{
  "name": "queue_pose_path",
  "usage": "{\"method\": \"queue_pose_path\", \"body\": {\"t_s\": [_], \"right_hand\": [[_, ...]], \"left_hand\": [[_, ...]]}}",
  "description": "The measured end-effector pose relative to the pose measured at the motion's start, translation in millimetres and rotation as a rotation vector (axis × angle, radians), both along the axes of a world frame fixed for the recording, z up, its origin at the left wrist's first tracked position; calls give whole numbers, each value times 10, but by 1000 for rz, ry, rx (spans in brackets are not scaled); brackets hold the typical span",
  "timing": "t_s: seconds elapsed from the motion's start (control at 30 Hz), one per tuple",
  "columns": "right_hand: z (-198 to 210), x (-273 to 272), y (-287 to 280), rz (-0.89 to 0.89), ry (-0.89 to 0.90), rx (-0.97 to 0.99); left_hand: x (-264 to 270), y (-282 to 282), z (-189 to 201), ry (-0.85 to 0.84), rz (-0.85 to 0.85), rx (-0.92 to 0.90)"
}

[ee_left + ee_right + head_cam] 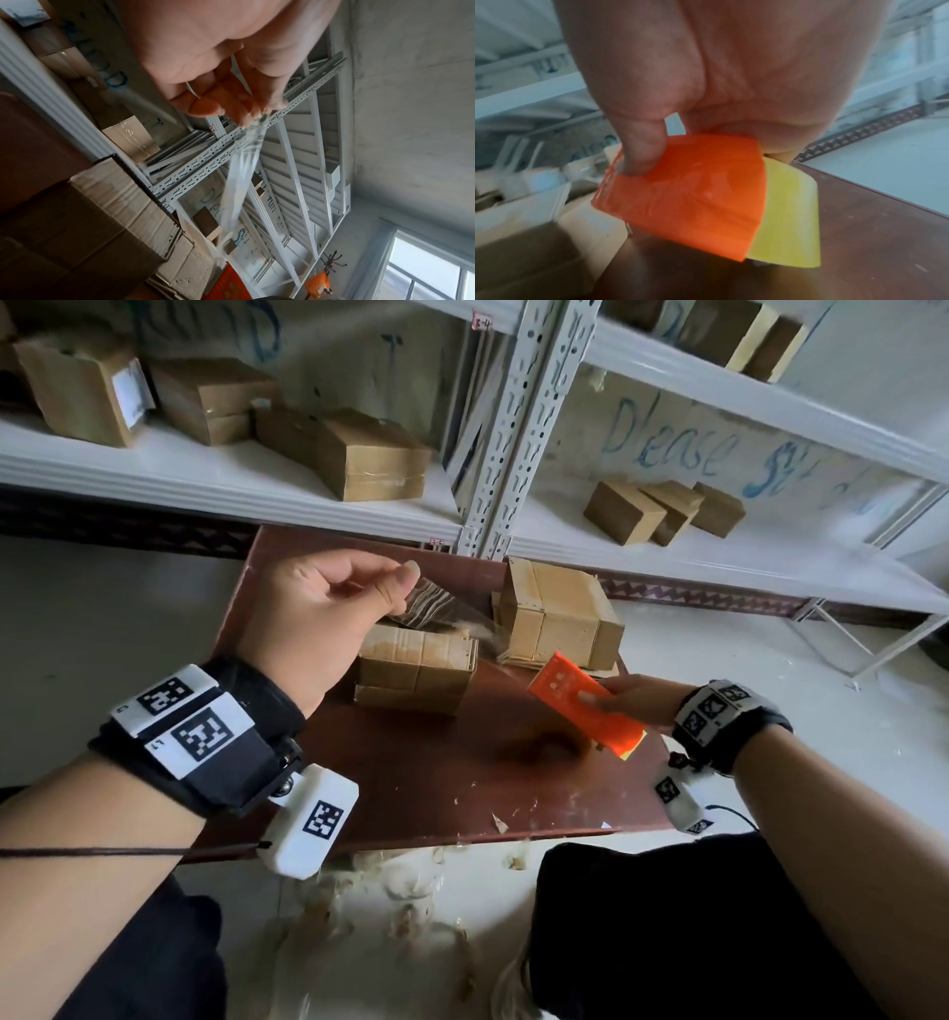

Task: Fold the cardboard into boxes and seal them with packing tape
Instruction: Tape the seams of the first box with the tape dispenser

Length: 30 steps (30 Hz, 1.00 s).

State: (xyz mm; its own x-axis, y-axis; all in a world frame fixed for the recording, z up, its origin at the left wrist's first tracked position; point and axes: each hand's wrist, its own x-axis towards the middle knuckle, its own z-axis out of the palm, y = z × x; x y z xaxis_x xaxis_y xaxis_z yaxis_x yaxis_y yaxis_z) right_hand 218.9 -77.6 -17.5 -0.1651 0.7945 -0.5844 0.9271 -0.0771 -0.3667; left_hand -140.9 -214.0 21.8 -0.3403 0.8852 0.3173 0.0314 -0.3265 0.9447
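Clear packing tape [452,618] runs in a crinkled, twisted strip from the left hand [318,618] down toward the orange plastic tape dispenser [585,706] gripped in the right hand [631,698]. The left hand is raised above the reddish-brown counter [436,778], its thumb and curled fingers [205,105] pinching the free end of the strip; the left wrist view shows the strip [241,182] narrowing as it drops away toward the orange dispenser [226,284] at the bottom edge. The right hand's fingers wrap round the dispenser, with the thumb [639,150] pressed on its orange shell [687,194], and a yellowish roll of tape [790,217] shows at its rear, low over the counter surface. Directly below the left hand lies a flat brown cardboard box [416,665] on the counter, and just to the right of it stands a taller folded brown cardboard box [560,613] resting on flattened cardboard sheets. Scraps of tape and paper litter the near edge of the counter and the pale floor [411,916] below it. Behind the counter, white metal shelving [513,428] carries several more brown cardboard boxes [369,454], some taped, on two sides of a perforated upright.
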Motion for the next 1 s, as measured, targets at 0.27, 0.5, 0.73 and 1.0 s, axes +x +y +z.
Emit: {"method": "queue_pose_path", "body": {"t_s": [0.27, 0.5, 0.73, 1.0], "right_hand": [[142, -350, -50, -129, 30, 47], [210, -493, -123, -23, -65, 50], [105, -282, -9, -48, -2, 23], [135, -237, 3, -73, -18, 25]], "left_hand": [[69, -103, 50, -135, -58, -62], [-86, -30, 74, -175, 23, -110], [-139, 10, 93, -204, 74, -138], [-140, -37, 74, -197, 43, -142]]}}
